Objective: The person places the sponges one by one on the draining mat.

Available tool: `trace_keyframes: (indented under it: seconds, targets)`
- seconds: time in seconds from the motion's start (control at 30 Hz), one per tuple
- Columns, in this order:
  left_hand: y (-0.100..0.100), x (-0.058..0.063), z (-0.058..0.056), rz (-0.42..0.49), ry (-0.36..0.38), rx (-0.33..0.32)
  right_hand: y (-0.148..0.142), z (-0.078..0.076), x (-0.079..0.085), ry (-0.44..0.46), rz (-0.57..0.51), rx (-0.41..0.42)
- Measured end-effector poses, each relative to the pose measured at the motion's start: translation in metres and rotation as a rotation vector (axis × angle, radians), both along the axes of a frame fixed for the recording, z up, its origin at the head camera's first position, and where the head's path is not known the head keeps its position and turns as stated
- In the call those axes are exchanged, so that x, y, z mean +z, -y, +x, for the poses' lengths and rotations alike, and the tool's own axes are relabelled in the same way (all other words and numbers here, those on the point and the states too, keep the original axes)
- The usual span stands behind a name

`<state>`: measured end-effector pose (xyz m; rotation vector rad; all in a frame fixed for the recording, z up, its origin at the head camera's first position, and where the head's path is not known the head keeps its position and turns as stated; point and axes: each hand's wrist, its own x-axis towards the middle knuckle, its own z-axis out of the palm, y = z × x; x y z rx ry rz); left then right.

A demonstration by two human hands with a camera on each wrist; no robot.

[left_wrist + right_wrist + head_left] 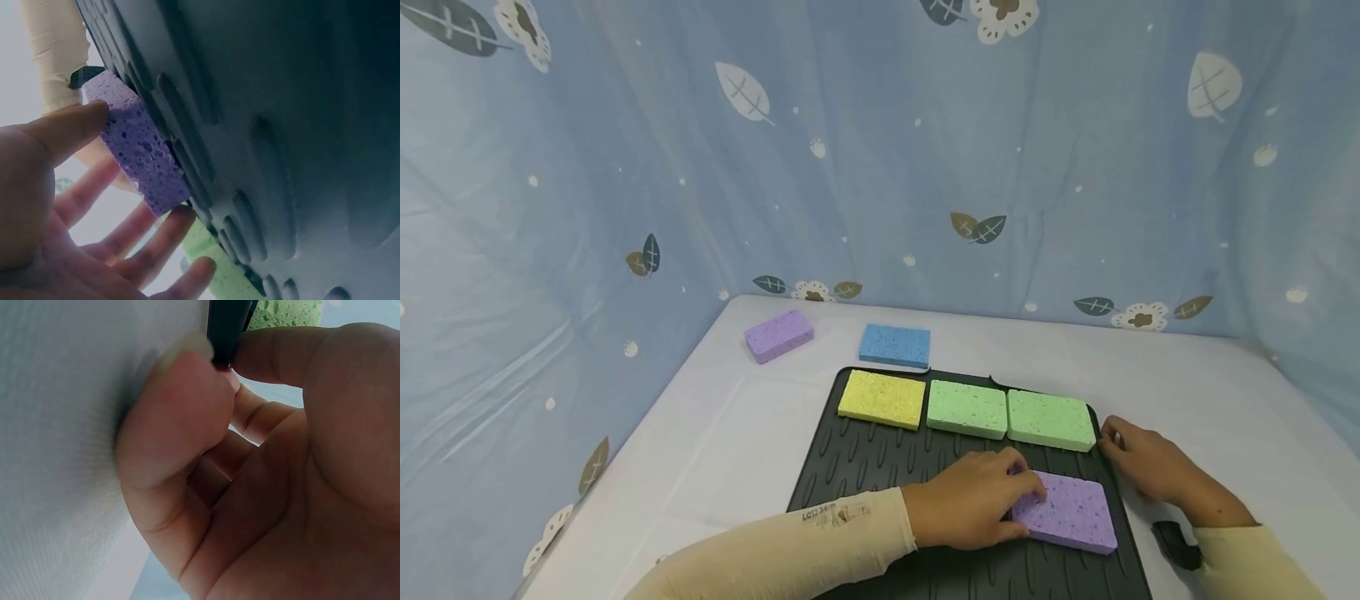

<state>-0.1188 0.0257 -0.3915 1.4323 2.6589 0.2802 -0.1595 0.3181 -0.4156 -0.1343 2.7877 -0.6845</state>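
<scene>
In the head view a black ridged mat (880,458) lies on the white table. My left hand (962,502) grips the left end of a purple sponge (1071,515) on the mat's right part. In the left wrist view the thumb (75,128) is on one side of that sponge (140,150) and the fingers are on the other. My right hand (1157,471) is at the mat's right edge; in the right wrist view its thumb and curled index finger pinch the mat's dark rim (226,331). A yellow sponge (882,398) and two green sponges, left (966,407) and right (1051,418), lie along the mat's far edge.
Beyond the mat, a blue sponge (895,343) lies close to its far edge on the white table (737,425). Another purple sponge (778,335) is at the far left. A blue patterned curtain (880,167) hangs behind and to the sides.
</scene>
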Motion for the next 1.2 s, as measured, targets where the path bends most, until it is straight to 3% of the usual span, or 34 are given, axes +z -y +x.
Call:
trace_keyframes:
  seconds: [0.2,0.37,0.6,0.73,0.83,1.07,1.2]
  targets:
    - [0.003,0.005,-0.001,-0.029,-0.052,-0.013,0.001,0.002,-0.003,-0.039,-0.001,0.015]
    - [0.012,0.018,-0.015,0.005,-0.078,0.006,-0.001,0.001,-0.004,-0.038,0.001,0.018]
    - [0.034,0.04,-0.049,0.086,-0.205,0.138,-0.001,0.0,-0.002,-0.06,0.006,0.017]
    - [0.048,0.048,-0.071,0.093,-0.215,0.224,-0.001,0.0,-0.002,-0.055,-0.005,0.014]
    - [0.059,0.052,-0.089,0.105,-0.183,0.287,-0.002,0.0,-0.002,-0.059,0.001,0.009]
    - [0.087,0.047,-0.13,0.023,-0.173,0.402,-0.002,0.0,-0.001,-0.069,0.004,0.003]
    - [0.101,0.041,-0.146,-0.01,-0.147,0.462,-0.001,0.0,-0.003,-0.075,0.013,0.005]
